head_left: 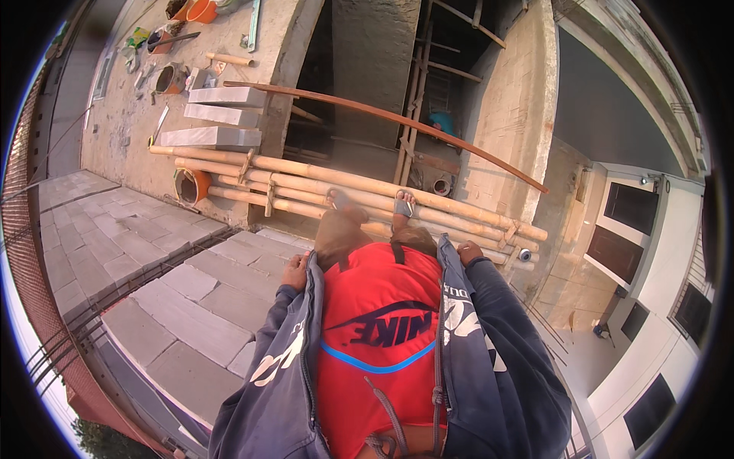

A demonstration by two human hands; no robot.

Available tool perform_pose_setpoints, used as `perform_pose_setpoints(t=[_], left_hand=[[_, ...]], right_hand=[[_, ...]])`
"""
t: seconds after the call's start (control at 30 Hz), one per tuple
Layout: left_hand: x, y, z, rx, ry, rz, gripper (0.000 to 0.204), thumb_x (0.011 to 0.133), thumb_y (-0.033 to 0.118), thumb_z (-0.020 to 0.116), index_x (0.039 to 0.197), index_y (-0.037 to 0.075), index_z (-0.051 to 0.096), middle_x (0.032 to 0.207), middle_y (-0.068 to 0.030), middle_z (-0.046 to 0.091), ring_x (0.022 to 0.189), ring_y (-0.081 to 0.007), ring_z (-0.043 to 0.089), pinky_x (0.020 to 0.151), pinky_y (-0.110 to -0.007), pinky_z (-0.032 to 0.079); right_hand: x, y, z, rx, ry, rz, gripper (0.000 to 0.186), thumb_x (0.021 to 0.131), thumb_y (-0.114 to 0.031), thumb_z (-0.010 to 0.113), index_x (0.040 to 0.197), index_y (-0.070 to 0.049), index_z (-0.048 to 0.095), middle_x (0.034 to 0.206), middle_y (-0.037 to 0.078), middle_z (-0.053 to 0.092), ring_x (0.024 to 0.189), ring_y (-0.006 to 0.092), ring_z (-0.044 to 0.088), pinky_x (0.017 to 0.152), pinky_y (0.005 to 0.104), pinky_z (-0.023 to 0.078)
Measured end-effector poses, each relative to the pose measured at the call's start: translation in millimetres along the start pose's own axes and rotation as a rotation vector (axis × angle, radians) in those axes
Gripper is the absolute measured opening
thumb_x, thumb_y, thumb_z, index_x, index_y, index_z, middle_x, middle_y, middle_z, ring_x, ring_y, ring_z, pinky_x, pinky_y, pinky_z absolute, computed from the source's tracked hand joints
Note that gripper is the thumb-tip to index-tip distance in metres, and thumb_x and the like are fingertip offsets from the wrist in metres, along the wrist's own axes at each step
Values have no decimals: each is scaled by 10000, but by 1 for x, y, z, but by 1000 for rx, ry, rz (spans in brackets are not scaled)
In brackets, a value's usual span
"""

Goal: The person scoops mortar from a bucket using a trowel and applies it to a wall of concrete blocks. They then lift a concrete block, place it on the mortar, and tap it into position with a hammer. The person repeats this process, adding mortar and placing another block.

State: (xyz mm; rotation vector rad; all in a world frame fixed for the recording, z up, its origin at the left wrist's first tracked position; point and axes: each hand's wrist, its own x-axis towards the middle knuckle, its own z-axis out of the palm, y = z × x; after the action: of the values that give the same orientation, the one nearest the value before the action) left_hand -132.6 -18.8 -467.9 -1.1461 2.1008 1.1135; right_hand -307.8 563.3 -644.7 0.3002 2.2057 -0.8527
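My left hand is closed at the lower front edge of my open dark jacket, seeming to grip its hem. On the other side, my right hand is curled against the opposite front edge of the jacket, its fingers partly hidden. Between the two edges shows a red shirt with a blue stripe. A drawstring hangs loose over it. Below me, my sandalled feet stand on a row of bamboo poles.
The poles span a deep opening. Pale blocks are stacked at its left edge, near an orange bucket. A long brown timber crosses the opening. Laid blocks cover the lower left; a person in teal is down inside.
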Motion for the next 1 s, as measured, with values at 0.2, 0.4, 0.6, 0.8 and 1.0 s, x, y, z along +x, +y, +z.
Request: perform_pose_setpoints(t=[0.2, 0.4, 0.6, 0.8, 1.0], left_hand=[[-26, -98, 36, 56, 165, 86, 544, 1086, 496, 509, 1321, 27, 649, 1268, -288, 696, 1208, -468, 648, 1064, -490, 497], [-38, -154, 59, -258, 239, -149, 689, 1089, 627, 498, 1171, -16, 733, 1208, -311, 717, 1209, -467, 654, 1049, -490, 488], [-40, -191, 55, -638, 272, -390, 643, 1064, 627, 563, 1195, 20, 731, 1049, -145, 781, 974, -268, 740, 893, -396, 549], [-43, -247, 21, -1103, 397, -658, 505, 1031, 558, 678, 1243, 100, 672, 976, -104, 741, 705, -176, 678, 557, -337, 496], [-39, -272, 8, -1412, 567, -615, 458, 1042, 502, 689, 1250, 94, 665, 997, -104, 733, 724, -178, 687, 546, -323, 496]], right_hand=[[69, -38, -26, -206, -92, -124, 55, 886, -121, 711, 898, -72, 733, 759, 96, 714, 614, 224, 682, 605, 394, 565], [115, -182, -19, -266, -123, -106, 92, 869, -154, 758, 939, -94, 768, 888, 138, 764, 821, 268, 735, 788, 400, 578], [163, -335, 39, -444, -174, -426, 158, 931, -133, 748, 1055, -42, 713, 821, 76, 724, 639, 178, 668, 619, 344, 549], [97, -498, 161, -535, -333, -570, 249, 924, -228, 808, 1114, -76, 756, 1107, 130, 804, 1077, 274, 765, 960, 388, 581], [112, -550, 255, -758, -611, -626, 256, 947, -273, 757, 1124, -88, 737, 1074, 119, 783, 1048, 261, 738, 928, 388, 560]])
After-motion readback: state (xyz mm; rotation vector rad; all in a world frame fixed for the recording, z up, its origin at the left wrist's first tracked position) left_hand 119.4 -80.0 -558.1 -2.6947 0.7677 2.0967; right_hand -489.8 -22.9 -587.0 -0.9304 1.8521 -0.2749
